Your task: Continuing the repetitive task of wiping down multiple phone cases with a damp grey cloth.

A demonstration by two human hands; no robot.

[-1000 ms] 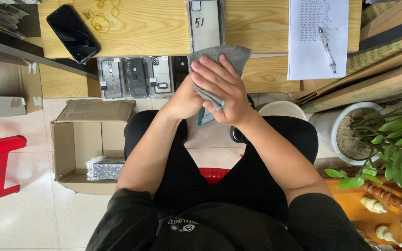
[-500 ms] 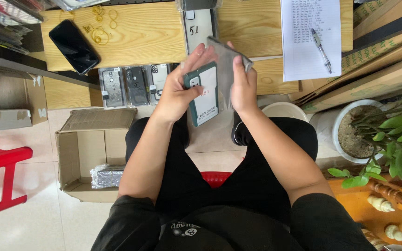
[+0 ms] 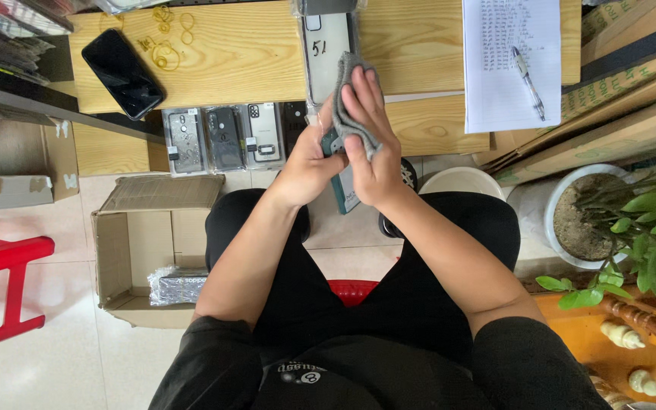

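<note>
- The left hand (image 3: 307,165) gripped a dark phone (image 3: 343,190) from its left side, fingers curled round the edge, above the lap near the table (image 3: 244,53) edge.
- The right hand (image 3: 368,144) lay flat over the phone, fingers together, pressing a grey cloth (image 3: 347,91) against it.
- Most of the phone was hidden by both hands; only its lower end showed below them.
- Behind the hands, a bagged case (image 3: 326,45) lay on the table.
- A row of packaged cases (image 3: 225,137) sat on a lower shelf, left of the hands.
- A black phone (image 3: 123,74) and rubber bands (image 3: 165,45) lay at the table's left.
- A written sheet (image 3: 506,83) with a pen (image 3: 528,72) lay to the right.
- An open cardboard box (image 3: 153,250) stood on the floor beside the left leg.
</note>
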